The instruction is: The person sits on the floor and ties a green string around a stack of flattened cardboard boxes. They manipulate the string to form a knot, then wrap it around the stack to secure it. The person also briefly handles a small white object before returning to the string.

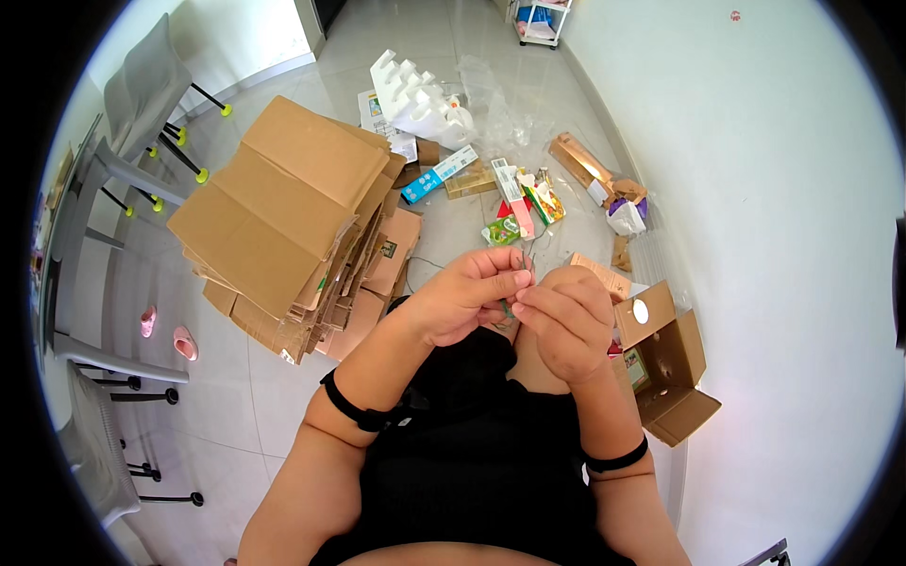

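Thin dark-green string (506,308) is pinched in front of my lap between the fingertips of both hands. My left hand (474,290) holds it between thumb and fingers, with loose strands sticking up above and hanging below. Close beside it, my right hand (570,318) has its thumb and fingertips shut on the same string, nearly touching the left thumb. Whether there is a knot in the string is hidden by the fingers. To the left of my hands rises a tall stack of flattened cardboard boxes (283,198). A thin dark strand curves over the floor beside the stack.
Ahead lie a white foam insert (417,99), clear plastic wrap (495,106), a blue carton (439,175) and several small packages. An opened cardboard box (672,368) stands at right by the wall (778,247). Grey chairs (145,78) and pink shoes (185,343) are at left.
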A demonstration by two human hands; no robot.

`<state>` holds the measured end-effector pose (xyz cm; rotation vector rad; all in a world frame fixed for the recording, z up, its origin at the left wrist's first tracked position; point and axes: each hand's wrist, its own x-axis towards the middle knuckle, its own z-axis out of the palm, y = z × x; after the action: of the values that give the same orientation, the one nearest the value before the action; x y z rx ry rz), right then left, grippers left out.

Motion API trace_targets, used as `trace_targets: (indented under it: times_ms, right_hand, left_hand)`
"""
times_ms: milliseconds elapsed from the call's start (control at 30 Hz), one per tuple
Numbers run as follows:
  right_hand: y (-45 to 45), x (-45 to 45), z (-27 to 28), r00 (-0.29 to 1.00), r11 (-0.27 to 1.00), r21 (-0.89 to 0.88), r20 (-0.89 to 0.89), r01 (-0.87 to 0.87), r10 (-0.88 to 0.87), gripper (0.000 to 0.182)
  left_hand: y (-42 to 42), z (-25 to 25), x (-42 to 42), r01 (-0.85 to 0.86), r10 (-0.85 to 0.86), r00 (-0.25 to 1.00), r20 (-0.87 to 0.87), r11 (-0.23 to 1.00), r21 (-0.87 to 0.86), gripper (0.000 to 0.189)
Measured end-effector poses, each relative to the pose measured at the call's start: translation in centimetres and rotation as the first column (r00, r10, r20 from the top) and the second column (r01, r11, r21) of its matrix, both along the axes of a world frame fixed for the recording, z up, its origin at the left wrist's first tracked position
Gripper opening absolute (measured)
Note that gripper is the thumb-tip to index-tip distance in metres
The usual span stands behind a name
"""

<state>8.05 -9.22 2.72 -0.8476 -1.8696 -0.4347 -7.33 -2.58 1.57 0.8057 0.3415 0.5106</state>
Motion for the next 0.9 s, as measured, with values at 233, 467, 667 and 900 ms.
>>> trace_targets:
  times_ms: [233,467,667,900]
  right_hand:
    - [0.0,0.1,0.1,0.912,0.844,-0.479,-0.409,-0.243,0.031,0.012]
    - [-0.3,-0.5,0.4,0.457,0.578,-0.422,-0.885,-0.698,-0.095,0.018]
    - [-0.4,0.8,1.7,0.998,0.953,-0.296,-0.053,-0.06,0.046,0.034]
    - [-0.8,0.9,1.7,0.994,0.995,-0.062,0.083,0.076,-0.071,0.037]
  left_hand:
    - [-0.3,0.3,0.0,-0.1,0.123,0.989,-0.086,0.967,0.234,0.009]
    - [0.4,-0.5,-0.3,0.161,-0.159,0.987,0.027,0.982,-0.098,0.009]
    - [0.7,0.1,-0.5,0.31,-0.292,0.951,0.104,0.901,-0.303,0.009]
    - [0.0,0.1,0.0,0.24,-0.221,0.97,0.102,0.935,-0.259,0.012]
